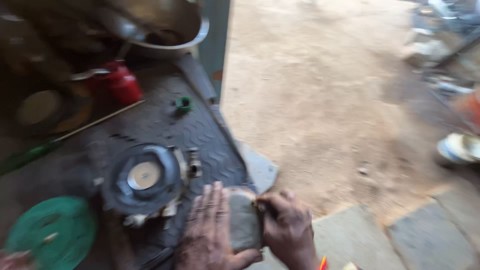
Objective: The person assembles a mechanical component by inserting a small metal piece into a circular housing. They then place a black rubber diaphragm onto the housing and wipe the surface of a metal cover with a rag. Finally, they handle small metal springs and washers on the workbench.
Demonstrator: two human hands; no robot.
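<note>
Both my hands hold a grey, rounded block-like object (pixel 243 220) at the bottom centre of the blurred view. My left hand (pixel 207 232) lies flat along its left side with fingers stretched out. My right hand (pixel 287 227) grips its right edge with curled fingers. Just left of my hands sits a round dark metal machine part (pixel 142 180) with a pale disc at its centre, resting on a dark ribbed rubber mat (pixel 200 135).
A green round lid (pixel 52 232) lies at the lower left. A red can (pixel 122 82), a small green cap (pixel 183 104), a thin stick (pixel 97 121) and a large metal bowl (pixel 165 25) sit farther back. Bare sandy ground (pixel 320 90) spreads right; clutter lines the far right edge.
</note>
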